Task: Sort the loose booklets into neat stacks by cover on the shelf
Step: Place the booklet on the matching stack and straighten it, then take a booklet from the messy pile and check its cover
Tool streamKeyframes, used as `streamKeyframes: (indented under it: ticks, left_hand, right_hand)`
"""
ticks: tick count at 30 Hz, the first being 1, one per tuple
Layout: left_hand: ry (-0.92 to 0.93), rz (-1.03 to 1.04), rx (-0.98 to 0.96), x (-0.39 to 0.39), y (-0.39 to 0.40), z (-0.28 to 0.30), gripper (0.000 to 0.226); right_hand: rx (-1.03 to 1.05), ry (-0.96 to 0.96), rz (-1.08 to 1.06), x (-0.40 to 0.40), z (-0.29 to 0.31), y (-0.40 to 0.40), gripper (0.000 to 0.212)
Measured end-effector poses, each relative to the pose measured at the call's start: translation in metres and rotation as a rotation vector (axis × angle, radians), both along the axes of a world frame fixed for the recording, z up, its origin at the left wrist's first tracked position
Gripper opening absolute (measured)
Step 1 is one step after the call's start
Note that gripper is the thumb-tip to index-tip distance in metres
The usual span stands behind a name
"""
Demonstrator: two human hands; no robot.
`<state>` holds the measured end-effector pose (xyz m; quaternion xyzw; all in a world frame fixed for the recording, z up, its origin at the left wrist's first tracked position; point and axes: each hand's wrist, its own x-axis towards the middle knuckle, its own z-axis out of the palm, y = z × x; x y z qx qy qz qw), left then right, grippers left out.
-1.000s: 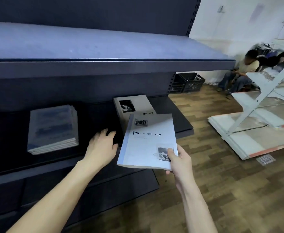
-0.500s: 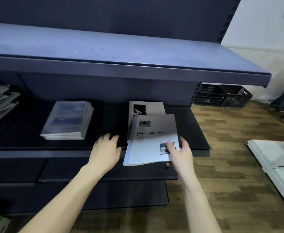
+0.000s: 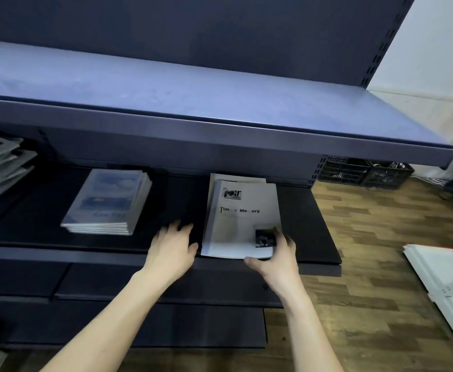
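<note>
A white booklet (image 3: 242, 218) titled "Time & Memory" lies on top of a matching white stack (image 3: 236, 177) on the dark middle shelf (image 3: 313, 237). My right hand (image 3: 276, 255) pinches its near right corner, thumb on the cover. My left hand (image 3: 173, 247) rests flat on the shelf just left of that booklet, fingers spread. Further left on the same shelf is a neat stack of blue-grey booklets (image 3: 107, 202). Loose grey booklets (image 3: 0, 165) lie fanned at the far left edge.
A wide blue-grey shelf (image 3: 193, 89) overhangs the middle one. Lower dark shelves (image 3: 139, 291) jut out beneath my arms. Black crates (image 3: 364, 171) sit on the wooden floor to the right, and white panels (image 3: 445, 277) lie at the far right.
My right hand has carried the white booklet forward and down onto the white stack. My left hand has stayed on the shelf beside it. The view has swung left.
</note>
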<state>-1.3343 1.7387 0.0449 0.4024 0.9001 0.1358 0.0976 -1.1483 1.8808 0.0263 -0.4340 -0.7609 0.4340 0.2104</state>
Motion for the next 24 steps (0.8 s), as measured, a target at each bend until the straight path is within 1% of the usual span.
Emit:
streamKeyframes:
  ticks: [3,6,10,13,17,24]
  left_hand:
    - [-0.004,-0.001,-0.021,-0.005,0.008,0.002,0.056]
    - [-0.004,-0.012,-0.034,-0.011,0.016,0.002,0.056]
    - [0.0,-0.031,-0.046,-0.018,0.024,0.002,0.055]
    - [-0.016,-0.04,-0.055,-0.023,0.032,0.002,0.055]
    - [0.0,-0.052,-0.056,-0.027,0.039,0.0,0.055]
    - [-0.05,-0.071,-0.074,-0.029,0.05,-0.012,0.055]
  right_hand:
    - [0.085,-0.103,-0.042,-0.007,-0.01,0.012,0.09]
    - [0.159,-0.191,-0.063,-0.014,-0.017,0.023,0.082]
    - [0.193,-0.265,-0.084,-0.021,-0.024,0.029,0.083]
    - [0.174,-0.232,-0.089,-0.026,-0.029,0.033,0.078]
    - [0.061,-0.093,-0.05,-0.029,-0.031,0.038,0.08]
    - [0.02,-0.044,-0.04,-0.027,-0.034,0.039,0.082]
